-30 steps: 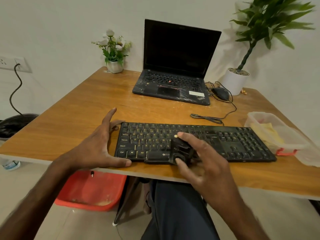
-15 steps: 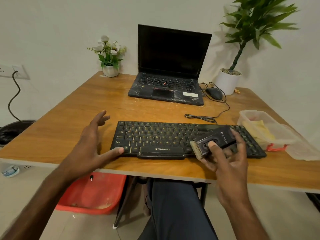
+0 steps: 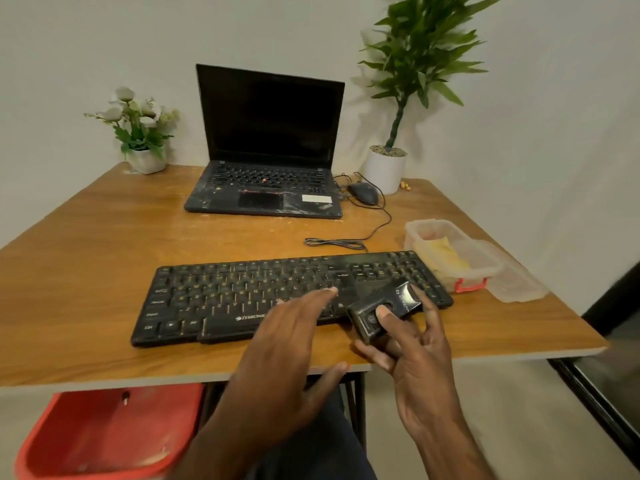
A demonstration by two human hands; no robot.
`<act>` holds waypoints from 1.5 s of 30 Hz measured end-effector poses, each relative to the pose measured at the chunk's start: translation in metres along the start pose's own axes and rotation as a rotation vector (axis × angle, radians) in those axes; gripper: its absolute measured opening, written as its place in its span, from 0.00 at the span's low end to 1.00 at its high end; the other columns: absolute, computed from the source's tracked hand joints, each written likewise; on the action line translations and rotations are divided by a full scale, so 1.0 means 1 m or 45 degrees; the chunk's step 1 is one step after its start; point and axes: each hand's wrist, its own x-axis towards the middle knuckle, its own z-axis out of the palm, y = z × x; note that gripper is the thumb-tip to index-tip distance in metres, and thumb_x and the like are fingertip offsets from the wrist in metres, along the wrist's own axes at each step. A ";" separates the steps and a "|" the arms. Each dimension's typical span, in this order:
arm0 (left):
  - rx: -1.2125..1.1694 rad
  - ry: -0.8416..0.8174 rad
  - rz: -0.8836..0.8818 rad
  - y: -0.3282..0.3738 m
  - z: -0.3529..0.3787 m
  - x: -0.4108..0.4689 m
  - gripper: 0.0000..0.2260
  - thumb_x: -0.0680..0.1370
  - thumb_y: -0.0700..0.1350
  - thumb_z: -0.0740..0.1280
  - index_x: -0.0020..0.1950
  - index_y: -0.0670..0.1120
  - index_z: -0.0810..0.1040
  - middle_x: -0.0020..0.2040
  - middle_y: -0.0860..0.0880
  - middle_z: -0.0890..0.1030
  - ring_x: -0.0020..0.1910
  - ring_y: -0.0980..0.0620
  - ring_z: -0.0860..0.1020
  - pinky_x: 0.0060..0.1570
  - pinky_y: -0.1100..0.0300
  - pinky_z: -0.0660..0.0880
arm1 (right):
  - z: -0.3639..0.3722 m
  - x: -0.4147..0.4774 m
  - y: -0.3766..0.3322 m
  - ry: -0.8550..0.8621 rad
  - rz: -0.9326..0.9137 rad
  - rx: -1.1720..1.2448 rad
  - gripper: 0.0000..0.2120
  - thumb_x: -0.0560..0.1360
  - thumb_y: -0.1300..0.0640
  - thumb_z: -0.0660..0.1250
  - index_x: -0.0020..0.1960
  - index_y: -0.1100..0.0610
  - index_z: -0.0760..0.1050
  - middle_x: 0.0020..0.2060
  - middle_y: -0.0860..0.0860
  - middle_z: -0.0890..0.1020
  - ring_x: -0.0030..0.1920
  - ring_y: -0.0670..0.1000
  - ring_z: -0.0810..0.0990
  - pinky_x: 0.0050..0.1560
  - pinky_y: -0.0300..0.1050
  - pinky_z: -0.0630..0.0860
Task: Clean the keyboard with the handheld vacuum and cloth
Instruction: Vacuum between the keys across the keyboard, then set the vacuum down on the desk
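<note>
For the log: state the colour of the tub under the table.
Red tub, best in head view.

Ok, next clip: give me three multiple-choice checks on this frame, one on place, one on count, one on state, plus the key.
1. Where is the plastic container relative to the keyboard? A. left of it B. right of it C. on it
2. How many potted plants stand on the table? A. one B. two C. four
3. What is the right hand doing? A. lying flat on the table B. holding the handheld vacuum C. curled, empty

Key: 1 B, it sits past the keyboard's right end. 2 B, a flowering one back left, a leafy one back right. 3 B, it grips the vacuum's black body.
</note>
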 end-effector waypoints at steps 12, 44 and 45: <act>0.215 -0.186 0.259 0.045 0.071 0.054 0.30 0.76 0.63 0.59 0.76 0.51 0.65 0.69 0.54 0.75 0.66 0.55 0.74 0.65 0.59 0.68 | -0.091 0.031 -0.040 0.405 -0.379 -0.709 0.23 0.73 0.50 0.74 0.65 0.43 0.71 0.51 0.49 0.85 0.49 0.45 0.85 0.45 0.44 0.83; 0.497 -0.114 0.230 0.001 0.057 0.052 0.23 0.79 0.57 0.55 0.69 0.49 0.78 0.59 0.51 0.79 0.56 0.52 0.73 0.56 0.50 0.77 | -0.072 0.038 -0.025 0.609 -0.280 -2.036 0.33 0.77 0.31 0.47 0.72 0.51 0.66 0.65 0.52 0.71 0.65 0.54 0.64 0.59 0.58 0.63; 0.501 -0.117 0.230 0.001 0.056 0.052 0.23 0.79 0.57 0.56 0.68 0.49 0.78 0.59 0.51 0.80 0.56 0.52 0.74 0.55 0.49 0.77 | -0.072 0.038 -0.025 0.611 -0.276 -2.049 0.33 0.77 0.31 0.46 0.72 0.51 0.66 0.65 0.52 0.71 0.65 0.54 0.64 0.59 0.58 0.63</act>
